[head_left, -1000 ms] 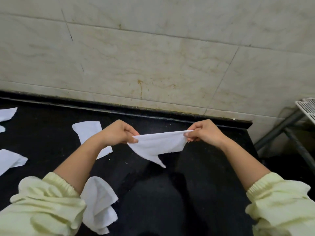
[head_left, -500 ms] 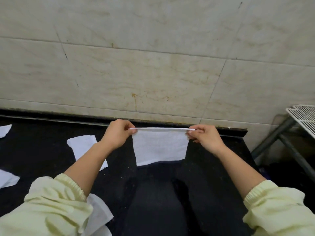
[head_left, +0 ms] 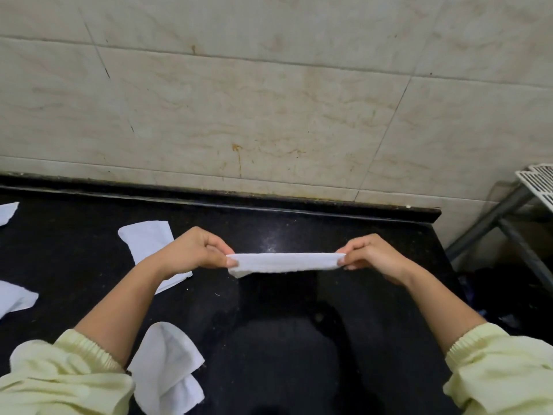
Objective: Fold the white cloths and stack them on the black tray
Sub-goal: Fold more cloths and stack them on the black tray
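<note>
Nearest to me, at seven o'clock from the hands, a crumpled cloth (head_left: 167,366) lies on the black counter (head_left: 299,330) with its lower part bunched. This tells me the material is soft and limp and keeps no shape by itself.

Further out, the held cloth (head_left: 284,262) is in the air above the counter, stretched as a narrow band between two hands. The left hand (head_left: 194,253) pinches its nine o'clock end between thumb and curled fingers. The right hand (head_left: 368,254) pinches the three o'clock end in the same way, so both grips are clamped on it. I judge it very light, a little rough like towelling, not slippery and not fragile. The ends and corners are the good places to hold, because the middle will sag once the tension goes. One corner hangs loose under the left grip.

How many layers the band has is hard to see; it is probably folded once. Behind the left wrist, at ten o'clock, a flat cloth (head_left: 146,238) is partly covered by the forearm. A fourth cloth (head_left: 15,298) and a fifth cloth (head_left: 7,211) at nine o'clock are cut by the picture edge. The black tray I cannot find anywhere. At two o'clock a white rack (head_left: 538,181) is also cut off.
</note>
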Motion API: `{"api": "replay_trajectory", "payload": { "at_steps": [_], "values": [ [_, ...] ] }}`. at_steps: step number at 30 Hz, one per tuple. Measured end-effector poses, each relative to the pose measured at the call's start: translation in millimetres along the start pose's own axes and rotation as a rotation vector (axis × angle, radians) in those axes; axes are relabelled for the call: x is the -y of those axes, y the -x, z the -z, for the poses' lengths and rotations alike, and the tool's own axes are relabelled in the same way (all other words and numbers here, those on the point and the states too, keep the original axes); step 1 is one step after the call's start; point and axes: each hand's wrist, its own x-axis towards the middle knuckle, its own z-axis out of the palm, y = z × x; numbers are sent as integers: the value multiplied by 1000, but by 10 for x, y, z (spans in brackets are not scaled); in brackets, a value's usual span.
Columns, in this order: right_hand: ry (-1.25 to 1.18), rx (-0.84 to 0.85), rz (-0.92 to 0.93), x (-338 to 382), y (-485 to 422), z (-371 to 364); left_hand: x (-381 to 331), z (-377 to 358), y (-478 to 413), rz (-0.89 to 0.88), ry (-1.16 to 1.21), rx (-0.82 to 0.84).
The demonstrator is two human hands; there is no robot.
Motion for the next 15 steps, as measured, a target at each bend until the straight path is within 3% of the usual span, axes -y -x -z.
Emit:
{"api": "replay_trajectory", "payload": {
  "at_steps": [7, 15],
  "values": [
    [27, 170, -259, -484, 73, -215, 467, -353, -9, 181, -18, 175],
    [64, 90, -259, -729, -129, -397, 800, -537, -211, 321, 73, 78]
  ]
}}
